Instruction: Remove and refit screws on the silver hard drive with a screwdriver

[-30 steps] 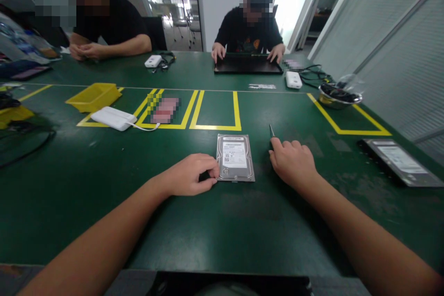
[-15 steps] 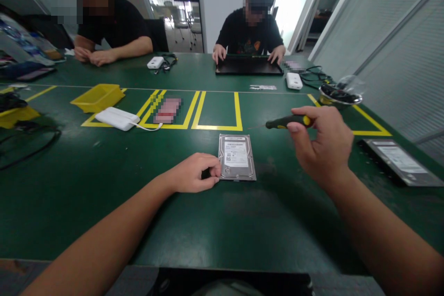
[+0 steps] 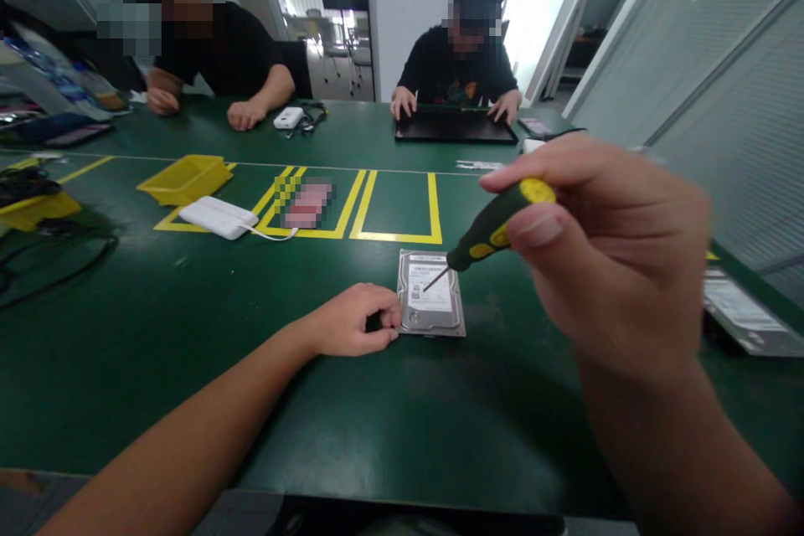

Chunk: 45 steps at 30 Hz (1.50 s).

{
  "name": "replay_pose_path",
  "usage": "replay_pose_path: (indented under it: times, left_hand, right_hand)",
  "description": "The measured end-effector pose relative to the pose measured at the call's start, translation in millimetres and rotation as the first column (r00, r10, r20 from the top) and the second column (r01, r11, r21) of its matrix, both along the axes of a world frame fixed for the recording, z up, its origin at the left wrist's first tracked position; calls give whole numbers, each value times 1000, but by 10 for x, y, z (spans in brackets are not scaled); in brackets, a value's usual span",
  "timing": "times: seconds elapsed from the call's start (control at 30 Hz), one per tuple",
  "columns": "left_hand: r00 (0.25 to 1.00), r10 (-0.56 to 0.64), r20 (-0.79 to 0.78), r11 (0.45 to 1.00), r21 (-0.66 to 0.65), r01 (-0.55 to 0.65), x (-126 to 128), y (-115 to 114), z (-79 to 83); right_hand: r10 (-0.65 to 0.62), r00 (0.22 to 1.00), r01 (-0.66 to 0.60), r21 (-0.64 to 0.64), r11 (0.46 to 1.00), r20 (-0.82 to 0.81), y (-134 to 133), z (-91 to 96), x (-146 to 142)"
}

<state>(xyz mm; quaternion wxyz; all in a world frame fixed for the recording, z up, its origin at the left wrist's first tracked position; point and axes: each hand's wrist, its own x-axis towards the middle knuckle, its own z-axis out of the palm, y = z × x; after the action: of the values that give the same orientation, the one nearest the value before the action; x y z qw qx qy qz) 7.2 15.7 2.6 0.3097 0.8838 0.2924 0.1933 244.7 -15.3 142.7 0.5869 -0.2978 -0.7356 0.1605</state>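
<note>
A hard drive (image 3: 433, 320) with a white label lies flat on the green table. My left hand (image 3: 361, 320) has its fingers curled against the drive's lower left edge, and its palm side rests on the tabletop. Raised close to the camera, my right hand (image 3: 619, 260) grips a dark green and yellow screwdriver (image 3: 483, 230) between thumb and fingers. The thin shaft slants down to the left, in front of the drive's label. Whether the tip touches the label I cannot tell; it appears to be above it.
A second drive (image 3: 750, 314) lies at the right, partly behind my right wrist. A white power bank (image 3: 217, 218), a pink phone (image 3: 309, 205) and a yellow bin (image 3: 185, 180) stand left of centre. Across the table, one person's hands rest on a black panel (image 3: 456, 126); another person sits left.
My right hand has risen closer to the camera, and the screwdriver now tilts downward across the drive. My left hand stays at the drive's edge. The person at left has moved their hands apart.
</note>
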Motion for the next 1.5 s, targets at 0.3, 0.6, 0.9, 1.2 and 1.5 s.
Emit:
replay_pose_path:
  times: [0.3, 0.6, 0.9, 1.2, 1.5]
  left_hand:
    - [1000, 3, 25, 1000, 27, -3, 23, -12, 37]
    - [998, 0, 59, 1000, 31, -2, 15, -10, 16]
    - [999, -3, 50, 999, 32, 1, 15, -10, 12]
    - [998, 8, 59, 999, 39, -10, 29, -11, 23]
    - [999, -1, 52, 1000, 30, -1, 19, -8, 17]
  right_hand:
    - [266, 878, -241, -113, 964, 399, 157, -226, -10]
    - [257, 867, -225, -126, 966, 426, 290, -406, -95]
    - [280, 870, -240, -149, 959, 405, 335, -471, -119]
    - [270, 868, -228, -148, 962, 418, 331, -464, -118]
    - [255, 864, -218, -133, 967, 434, 339, -463, -107]
